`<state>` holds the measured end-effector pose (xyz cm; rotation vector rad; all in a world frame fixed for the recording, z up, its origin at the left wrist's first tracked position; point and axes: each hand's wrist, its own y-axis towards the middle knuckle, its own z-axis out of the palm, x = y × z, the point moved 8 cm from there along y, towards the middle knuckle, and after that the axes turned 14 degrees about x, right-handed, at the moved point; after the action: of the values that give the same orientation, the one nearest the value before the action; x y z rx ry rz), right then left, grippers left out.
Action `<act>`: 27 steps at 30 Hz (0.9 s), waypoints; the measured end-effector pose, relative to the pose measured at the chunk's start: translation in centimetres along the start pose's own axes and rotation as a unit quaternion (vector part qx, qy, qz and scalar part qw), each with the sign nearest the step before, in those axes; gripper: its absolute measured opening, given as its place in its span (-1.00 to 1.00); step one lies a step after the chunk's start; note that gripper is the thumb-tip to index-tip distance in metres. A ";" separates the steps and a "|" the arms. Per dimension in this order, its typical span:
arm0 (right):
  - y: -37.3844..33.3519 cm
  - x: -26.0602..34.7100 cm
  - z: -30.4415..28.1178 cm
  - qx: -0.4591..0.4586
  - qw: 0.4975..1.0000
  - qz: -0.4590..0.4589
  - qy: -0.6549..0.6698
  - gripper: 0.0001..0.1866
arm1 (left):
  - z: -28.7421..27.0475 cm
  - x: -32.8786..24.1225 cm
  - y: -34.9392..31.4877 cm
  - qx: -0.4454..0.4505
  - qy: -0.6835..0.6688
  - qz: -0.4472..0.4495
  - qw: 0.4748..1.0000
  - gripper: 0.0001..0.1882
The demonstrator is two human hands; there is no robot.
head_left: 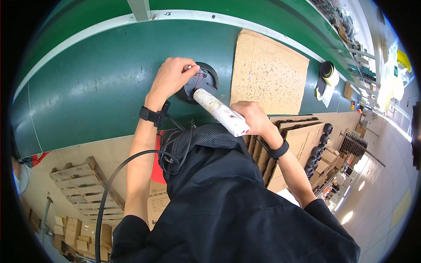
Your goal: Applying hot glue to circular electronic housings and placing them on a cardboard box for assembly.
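Black shirt [219, 215] nearest, a white tool [221, 113] juts leftward from the right hand [254, 116].

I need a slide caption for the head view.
Left hand holding thin wires above a round black part, right hand gripping a white tool.

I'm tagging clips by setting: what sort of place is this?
Probably a factory workshop or assembly area: a long green workbench, a wooden pallet and a group of cardboard boxes point to it.
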<state>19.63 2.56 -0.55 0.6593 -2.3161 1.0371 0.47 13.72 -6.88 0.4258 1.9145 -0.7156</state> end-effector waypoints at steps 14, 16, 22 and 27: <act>0.0 0.5 0.0 -0.013 1.000 0.009 -0.005 -0.65 | -0.2 2.7 -2.5 -0.002 -0.142 -0.003 0.990 -0.79; -0.2 0.2 0.1 0.004 1.000 0.021 -0.016 -0.63 | -0.3 3.4 -3.6 0.010 -0.160 0.012 0.987 -0.79; -0.5 -0.2 0.3 0.009 0.999 0.045 -0.020 -0.62 | 0.6 5.3 -7.3 0.109 -0.205 -0.058 0.971 -0.85; -0.4 0.0 0.3 0.004 0.999 0.047 -0.024 -0.62 | 1.9 6.3 -8.3 0.127 -0.228 -0.080 0.962 -0.87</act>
<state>19.76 2.09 -0.57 0.5897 -2.4052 1.0832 -5.78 6.05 -10.73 0.2366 1.4372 -1.0724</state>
